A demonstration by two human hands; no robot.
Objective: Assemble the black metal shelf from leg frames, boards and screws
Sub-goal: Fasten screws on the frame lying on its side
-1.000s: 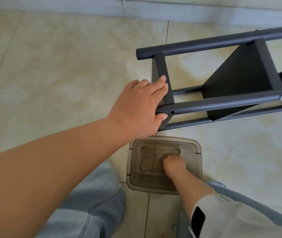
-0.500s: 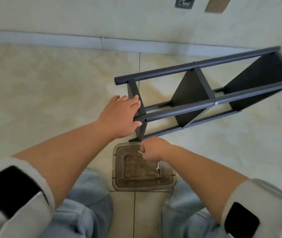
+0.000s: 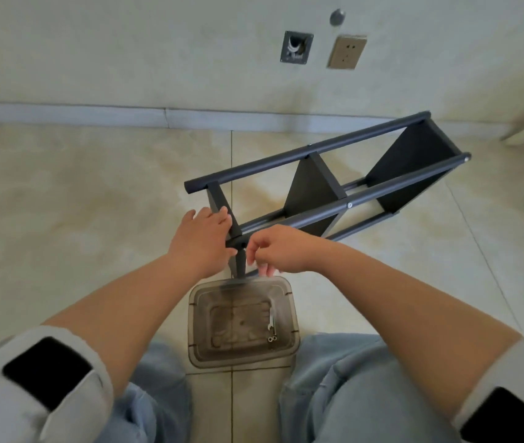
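While the black shelf (image 3: pixel 334 193) lies on its side on the tiled floor (image 3: pixel 78 203), its long tubes run from the near end at the hands up and right toward the wall (image 3: pixel 158 52). Two boards (image 3: pixel 310 187) sit upright between the tubes, one mid-length, one at the far end. Left hand (image 3: pixel 203 244) wraps the near end, fingers curled over the cross piece and the lower tube's end. Right hand (image 3: pixel 278 252) sits just beside it at the same tube end, thumb and forefinger pinched together; whatever it holds is too small to tell, likely a screw but not visible. Below the hands, a translucent grey bin (image 3: pixel 243 324) sits on the floor, touching or nearly touching the shelf's near corner. Inside it, a small wrench (image 3: pixel 271 321) and two washers or nuts (image 3: pixel 272 338) lie near the right wall. Knees in light jeans (image 3: pixel 350 378) flank the bin. Open floor to the left of the shelf; far end near the baseboard (image 3: pixel 94 111). Wall socket (image 3: pixel 347 51) and a metal wall plate (image 3: pixel 296 47) above.
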